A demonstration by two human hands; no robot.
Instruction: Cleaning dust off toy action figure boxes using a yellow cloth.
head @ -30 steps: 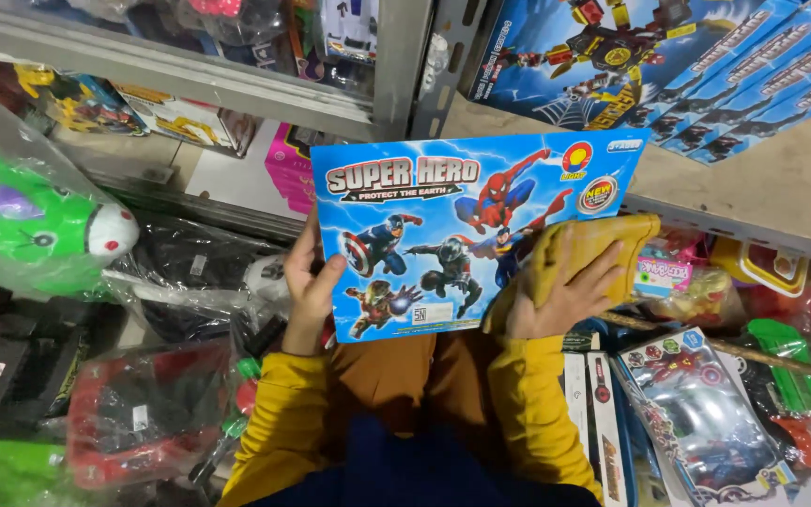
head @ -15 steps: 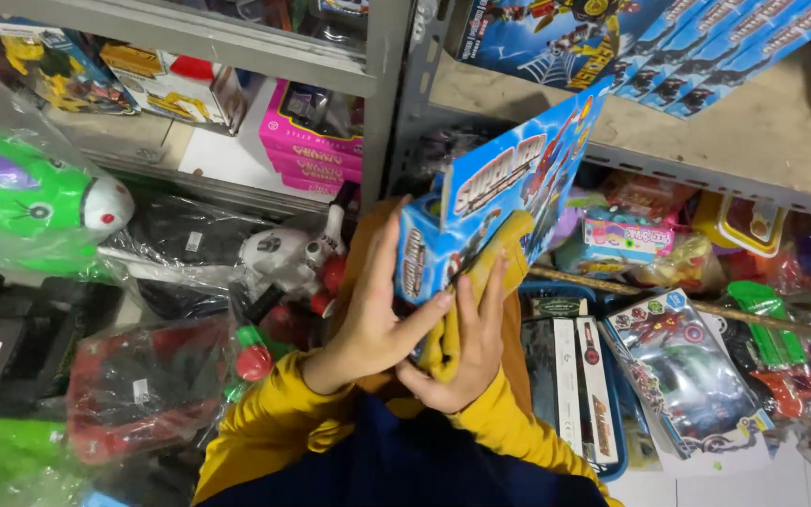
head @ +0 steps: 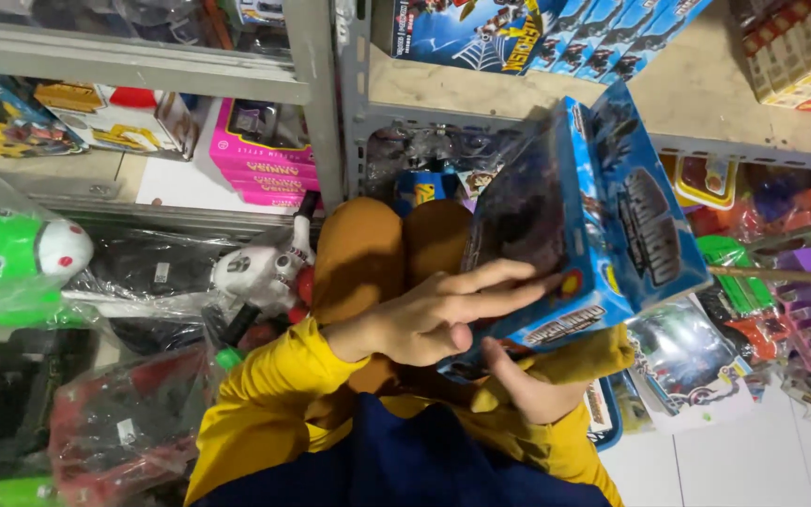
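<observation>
1. On the far left a green toy in clear plastic (head: 7, 258) sits among bagged toys, well apart from our hands; nearer the middle, pink boxes (head: 269, 160) stand on a grey metal shelf (head: 143, 64).
2. Our left hand (head: 429, 319) lies open, fingers stretched flat across the dark window face of the blue toy box (head: 603, 235), pressing rather than gripping.
3. The blue toy box is tilted up in front of our knees, right of centre, below a shelf of similar blue boxes (head: 537, 33).
4. Our right hand (head: 527, 385) comes from beneath, fingers curled against the box's near bottom edge together with a yellow cloth (head: 593, 352); we cannot tell how firmly it grips.
5. We judge the box light, thin cardboard with a flexible plastic window: glossy, a little slippery, easily dented. Its edges and corners give the firmest hold, not the window.
6. Right of it lie more packaged toys (head: 696, 361) on the pale floor.
</observation>
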